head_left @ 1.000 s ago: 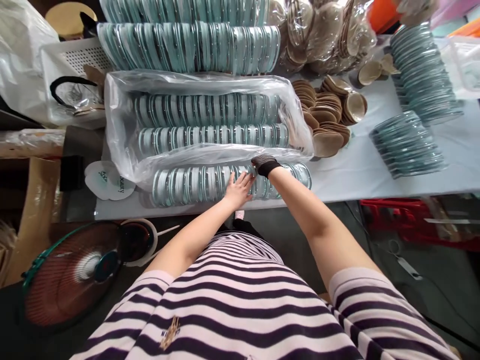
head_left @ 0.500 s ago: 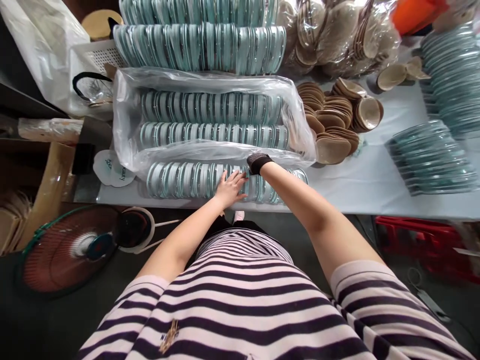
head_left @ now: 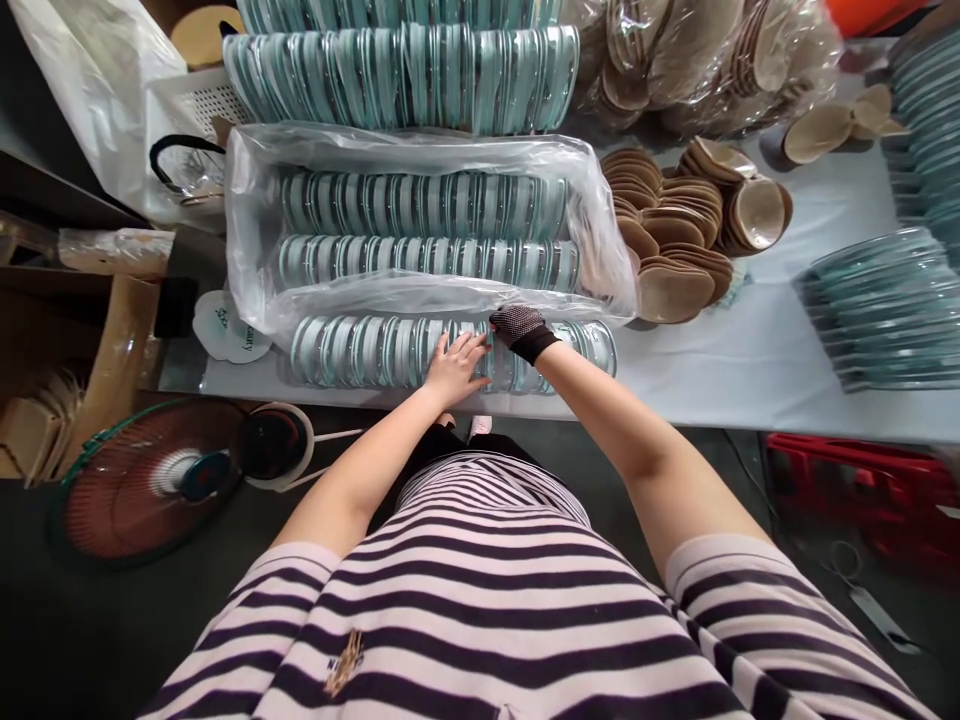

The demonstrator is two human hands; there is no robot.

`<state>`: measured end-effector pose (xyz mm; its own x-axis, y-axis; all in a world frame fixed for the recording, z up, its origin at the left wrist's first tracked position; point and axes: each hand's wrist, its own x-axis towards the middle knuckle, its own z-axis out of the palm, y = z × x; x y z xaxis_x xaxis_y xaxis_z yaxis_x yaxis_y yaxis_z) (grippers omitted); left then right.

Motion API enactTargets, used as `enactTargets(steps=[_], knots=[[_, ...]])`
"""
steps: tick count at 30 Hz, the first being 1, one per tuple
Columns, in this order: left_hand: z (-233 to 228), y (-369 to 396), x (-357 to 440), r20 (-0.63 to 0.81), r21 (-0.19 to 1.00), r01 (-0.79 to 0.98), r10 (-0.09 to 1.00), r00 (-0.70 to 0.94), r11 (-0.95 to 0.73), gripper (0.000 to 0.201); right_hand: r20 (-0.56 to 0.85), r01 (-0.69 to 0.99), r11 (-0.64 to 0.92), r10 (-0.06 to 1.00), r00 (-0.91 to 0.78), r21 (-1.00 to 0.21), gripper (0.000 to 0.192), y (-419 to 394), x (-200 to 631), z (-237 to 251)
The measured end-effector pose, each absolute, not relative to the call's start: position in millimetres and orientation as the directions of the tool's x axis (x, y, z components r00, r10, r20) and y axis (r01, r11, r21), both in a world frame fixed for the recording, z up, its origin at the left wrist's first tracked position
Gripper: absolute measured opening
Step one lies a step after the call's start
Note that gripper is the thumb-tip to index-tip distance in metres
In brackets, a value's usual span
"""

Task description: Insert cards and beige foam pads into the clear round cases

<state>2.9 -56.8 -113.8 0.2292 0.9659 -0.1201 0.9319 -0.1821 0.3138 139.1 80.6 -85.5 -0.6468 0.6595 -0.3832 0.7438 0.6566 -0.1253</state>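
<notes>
A front row of clear, teal-edged curved plastic pieces with pale bands lies along the near edge of the table. My bare left hand rests on this row, fingers spread and stretched out. Just right of it, my right hand in a dark dotted glove bends down over the same row. Its fingers are curled and partly hidden, so what they hold does not show. Behind the hands stands a long box lined with clear plastic film, with two rows of similar pieces inside.
More rows of the pieces stand at the back. Brown oval pieces are stacked right of the box, with bagged ones behind. Further stacks lie far right. A white printed card and a floor fan are at left.
My right hand has drawn back a little toward me, and more of its glove shows. My left hand stays on the row. The whole view has shifted slightly.
</notes>
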Motion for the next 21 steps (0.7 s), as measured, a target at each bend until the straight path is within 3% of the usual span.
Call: enactTargets(steps=[5,16,21], knots=[[-111.8,-57.3,3.0,-0.129,0.307,0.935,0.965,0.226,-0.178,0.062,-0.291,0.652,0.739,0.595,-0.749,-0.170,0.035,40.9,168.4,-82.6],[-112.3,-57.8,3.0,-0.139,0.300,0.935,0.961,0.239,-0.189,0.062,-0.445,0.625,0.736,0.484,-0.754,-0.259,0.042,-57.7,202.6,-134.8],[-108.5,-59.7,1.8,-0.139,0.304,0.936,0.964,0.227,-0.177,0.061,-0.403,0.622,0.728,0.497,-0.768,-0.288,0.037,-53.6,211.5,-125.5]])
